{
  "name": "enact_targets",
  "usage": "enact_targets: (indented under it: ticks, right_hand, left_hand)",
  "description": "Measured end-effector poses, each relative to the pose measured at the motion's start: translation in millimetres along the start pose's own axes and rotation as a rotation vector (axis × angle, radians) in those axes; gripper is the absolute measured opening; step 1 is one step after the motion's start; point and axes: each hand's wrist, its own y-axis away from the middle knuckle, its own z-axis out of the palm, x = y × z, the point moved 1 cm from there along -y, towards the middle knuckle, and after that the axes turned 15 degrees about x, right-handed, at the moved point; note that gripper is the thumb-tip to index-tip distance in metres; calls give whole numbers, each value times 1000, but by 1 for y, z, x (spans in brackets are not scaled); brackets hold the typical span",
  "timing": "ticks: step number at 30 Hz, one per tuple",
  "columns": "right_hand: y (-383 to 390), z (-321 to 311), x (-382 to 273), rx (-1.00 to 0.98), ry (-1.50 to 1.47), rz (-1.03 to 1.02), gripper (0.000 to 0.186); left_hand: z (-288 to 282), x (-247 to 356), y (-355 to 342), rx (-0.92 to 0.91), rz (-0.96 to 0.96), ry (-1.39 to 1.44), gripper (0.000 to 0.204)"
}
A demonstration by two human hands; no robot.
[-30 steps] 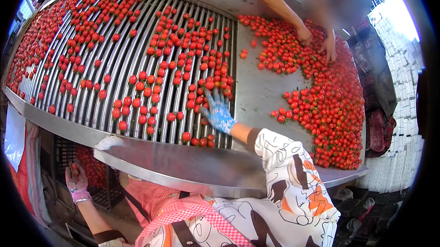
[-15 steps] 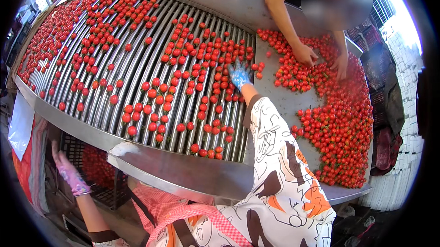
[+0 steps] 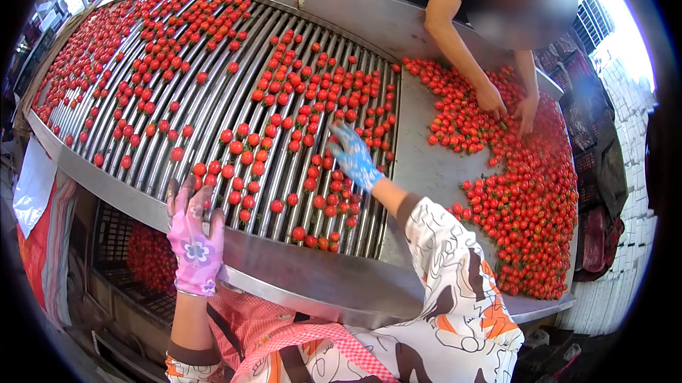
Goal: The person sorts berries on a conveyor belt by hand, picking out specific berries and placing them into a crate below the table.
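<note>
Pressing hard could bruise tomatoes [image 3: 310, 184] near the right hand [image 3: 357, 161], grip unclear, two o'clock from the spread left hand [image 3: 193, 246].

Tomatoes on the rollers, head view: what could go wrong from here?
The left hand is at the near edge of the rollers; if they turn, it might get pinched. The right hand is over tomatoes, so pressing down could bruise some. The pile comes close to the metal sheet's near edge, so a push might spill a few.
</note>
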Motion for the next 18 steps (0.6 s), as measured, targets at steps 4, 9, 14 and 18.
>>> enact_targets:
  ticks: [4,9,14,18]
  right_hand:
    - [-103,36,-1,124,-205,11,35]
    - [-208,69,42,215,158,-7,47]
    - [-269,103,43,-16,305,104,70]
    - [-296,101,68,-57,258,199,76]
  left_hand:
    - [3,5,1,13,3,-39,33]
    - [7,17,-1,-23,-31,-24,32]
    - [8,13,5,-25,-57,-14,35]
    - [15,20,2,-79,-7,-28,35]
